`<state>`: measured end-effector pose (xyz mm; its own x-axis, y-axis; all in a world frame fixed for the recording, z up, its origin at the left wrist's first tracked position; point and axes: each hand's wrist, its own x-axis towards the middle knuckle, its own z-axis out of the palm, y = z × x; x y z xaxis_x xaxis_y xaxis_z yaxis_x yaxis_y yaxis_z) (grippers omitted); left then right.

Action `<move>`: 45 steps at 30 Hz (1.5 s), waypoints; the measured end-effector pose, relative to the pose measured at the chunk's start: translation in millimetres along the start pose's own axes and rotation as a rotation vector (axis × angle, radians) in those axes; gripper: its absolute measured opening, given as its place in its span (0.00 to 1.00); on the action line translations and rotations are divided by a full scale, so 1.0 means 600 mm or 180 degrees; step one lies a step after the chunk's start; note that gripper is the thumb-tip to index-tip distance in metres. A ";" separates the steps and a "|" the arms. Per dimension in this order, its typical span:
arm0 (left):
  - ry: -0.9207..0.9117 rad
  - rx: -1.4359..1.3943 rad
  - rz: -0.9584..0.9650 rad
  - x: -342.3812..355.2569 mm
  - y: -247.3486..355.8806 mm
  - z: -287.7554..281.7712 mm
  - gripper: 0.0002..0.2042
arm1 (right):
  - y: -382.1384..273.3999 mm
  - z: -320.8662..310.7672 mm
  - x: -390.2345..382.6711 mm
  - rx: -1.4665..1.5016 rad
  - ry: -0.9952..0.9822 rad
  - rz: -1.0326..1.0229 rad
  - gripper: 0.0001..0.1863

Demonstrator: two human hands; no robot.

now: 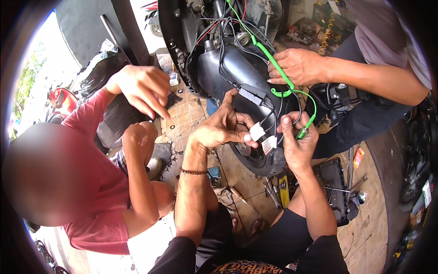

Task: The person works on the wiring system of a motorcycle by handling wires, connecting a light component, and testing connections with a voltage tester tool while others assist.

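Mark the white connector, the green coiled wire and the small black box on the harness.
white connector (257,131), head view, middle of its white body
green coiled wire (273,60), head view, mid coil
small black box (252,94), head view, top face

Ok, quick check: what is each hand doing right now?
Left hand: pinching a small white plastic wire connector.
Right hand: closed on a green-tipped probe, thumb by the connector.

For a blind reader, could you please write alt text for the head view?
Two bare hands, left hand and right hand, each pinch a white plug on black wires beside a scooter wheel. A co-worker's hand holds a green coiled cable above.
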<state>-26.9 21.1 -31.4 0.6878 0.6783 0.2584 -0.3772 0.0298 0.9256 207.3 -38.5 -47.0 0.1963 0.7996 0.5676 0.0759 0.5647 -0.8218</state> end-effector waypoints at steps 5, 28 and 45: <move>-0.0290 -0.0469 0.0490 0.011 -0.009 0.001 0.63 | 0.034 -0.016 0.018 0.0126 0.0195 -0.0571 0.10; 0.0061 -0.0052 0.0824 0.024 -0.011 0.022 0.66 | 0.013 0.012 -0.004 -0.0334 -0.0359 -0.0073 0.13; -0.0151 0.0122 0.0311 0.024 -0.012 0.045 0.76 | 0.016 -0.002 -0.001 0.0923 0.0005 0.0549 0.13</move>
<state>2.5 10.7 -26.7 0.6778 0.6412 0.3599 -0.4206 -0.0634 0.9050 209.1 -34.0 -55.1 0.1837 0.8882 0.4212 -0.2398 0.4560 -0.8571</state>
